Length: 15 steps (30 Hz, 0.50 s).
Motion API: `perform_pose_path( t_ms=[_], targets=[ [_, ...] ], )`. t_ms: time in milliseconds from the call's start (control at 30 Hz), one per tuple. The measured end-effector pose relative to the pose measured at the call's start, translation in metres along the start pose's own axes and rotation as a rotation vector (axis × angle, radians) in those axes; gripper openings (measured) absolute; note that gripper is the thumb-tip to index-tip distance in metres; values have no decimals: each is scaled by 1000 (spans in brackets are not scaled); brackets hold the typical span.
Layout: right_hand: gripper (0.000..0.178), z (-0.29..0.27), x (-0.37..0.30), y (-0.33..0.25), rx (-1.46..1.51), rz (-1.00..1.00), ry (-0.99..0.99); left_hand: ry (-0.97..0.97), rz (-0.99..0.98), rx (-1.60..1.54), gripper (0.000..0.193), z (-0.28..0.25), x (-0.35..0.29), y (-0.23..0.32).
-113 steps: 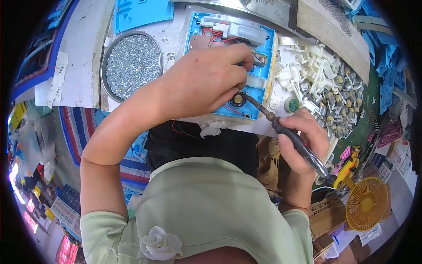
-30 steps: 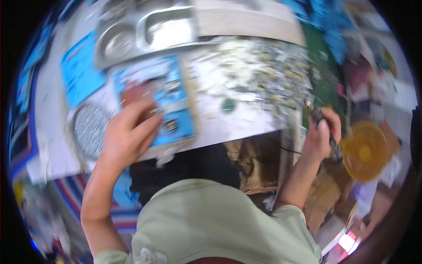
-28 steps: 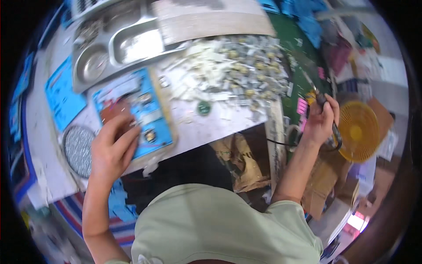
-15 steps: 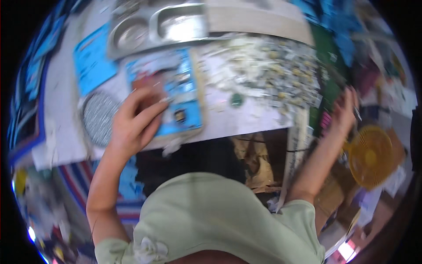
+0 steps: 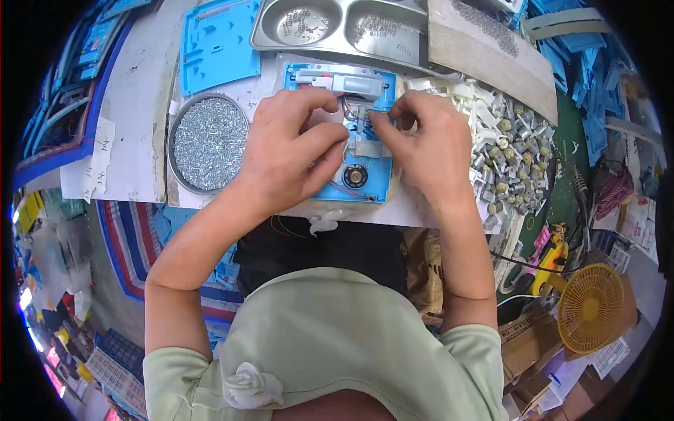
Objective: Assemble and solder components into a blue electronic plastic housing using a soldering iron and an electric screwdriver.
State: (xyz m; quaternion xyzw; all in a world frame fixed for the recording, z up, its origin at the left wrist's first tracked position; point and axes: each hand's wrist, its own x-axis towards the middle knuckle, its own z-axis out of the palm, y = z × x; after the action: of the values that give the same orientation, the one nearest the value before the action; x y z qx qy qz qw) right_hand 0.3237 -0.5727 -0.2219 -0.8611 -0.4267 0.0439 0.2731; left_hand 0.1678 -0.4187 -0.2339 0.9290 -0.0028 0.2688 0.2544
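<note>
A blue plastic housing (image 5: 380,184) lies on the table in front of me, its inside facing up. It holds a grey-white bar-shaped part (image 5: 361,85) at the far end, thin wires, a small metallic part (image 5: 368,149) in the middle and a round black speaker-like disc (image 5: 355,176) at the near end. My left hand (image 5: 288,144) reaches over its left side, fingers curled in and thumb tip near the wires. My right hand (image 5: 432,137) is at its right edge, thumb and fingers pinched over the middle. Whatever either hand grips is hidden by the fingers.
Left of the housing stands a round tin of small screws (image 5: 209,144), with a blue panel (image 5: 220,45) behind it. A steel tray (image 5: 344,42) holds springs. At right lie a pile of small motors (image 5: 516,151) and a board (image 5: 491,49); a yellow tool (image 5: 551,261) and yellow fan (image 5: 591,309) are beyond.
My right hand has come from the far right, off the table's side, onto the housing. My left hand stays at the housing, its fingers now nearer the middle. The whole view has shifted.
</note>
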Motion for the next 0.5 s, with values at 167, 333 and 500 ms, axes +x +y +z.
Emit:
perform_pose_path(
  t_ms=[167,333,500],
  targets=[
    [29,-6,6,-8,-104,10,-111,6,25,28,25,10,8,-5],
    [25,-13,8,0,128,135,-177,-12,61,102,27,18,16,-6],
    [21,-12,10,0,64,165,-245,3,60,115,28,21,12,-9]
  ],
)
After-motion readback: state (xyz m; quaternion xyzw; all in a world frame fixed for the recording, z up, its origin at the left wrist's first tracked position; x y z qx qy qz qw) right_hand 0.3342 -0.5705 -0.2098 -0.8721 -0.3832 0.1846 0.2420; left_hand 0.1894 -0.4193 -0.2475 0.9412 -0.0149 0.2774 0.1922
